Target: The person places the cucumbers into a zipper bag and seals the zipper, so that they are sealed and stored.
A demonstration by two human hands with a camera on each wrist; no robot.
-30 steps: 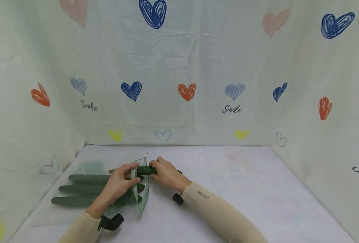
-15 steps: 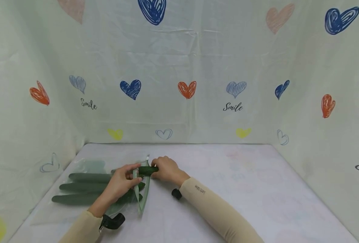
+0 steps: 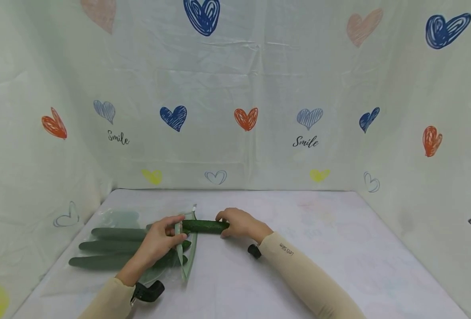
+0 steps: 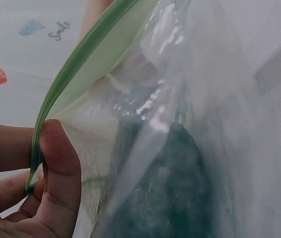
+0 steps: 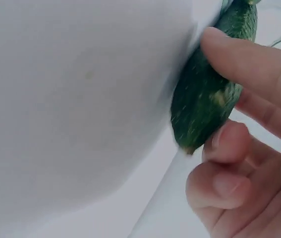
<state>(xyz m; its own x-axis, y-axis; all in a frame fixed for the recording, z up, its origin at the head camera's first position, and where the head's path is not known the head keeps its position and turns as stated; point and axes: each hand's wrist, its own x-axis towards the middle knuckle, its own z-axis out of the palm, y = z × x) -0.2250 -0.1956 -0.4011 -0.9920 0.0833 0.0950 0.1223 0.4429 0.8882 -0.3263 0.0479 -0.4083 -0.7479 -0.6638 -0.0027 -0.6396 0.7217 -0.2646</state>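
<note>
My left hand (image 3: 159,238) pinches the green-edged mouth of a clear zip bag (image 4: 61,89) between thumb and fingers, holding one lip up. Partly out of that mouth, a dark green cucumber (image 3: 205,226) points right across the table. Its outer end is gripped by my right hand (image 3: 241,223), thumb on one side and fingers on the other, as the right wrist view shows. Inside the bag lie several more cucumbers (image 3: 103,261) side by side, seen through the plastic. The left hand covers part of them.
The bag lies flat on the left half of a white-covered table (image 3: 307,257). A pale curtain (image 3: 275,88) printed with hearts hangs behind and at both sides. A black wrist camera (image 3: 148,291) is strapped below my left hand.
My right hand has moved right, drawing the cucumber further out of the bag after shifting slightly at first. The left hand stays at the bag's mouth.
</note>
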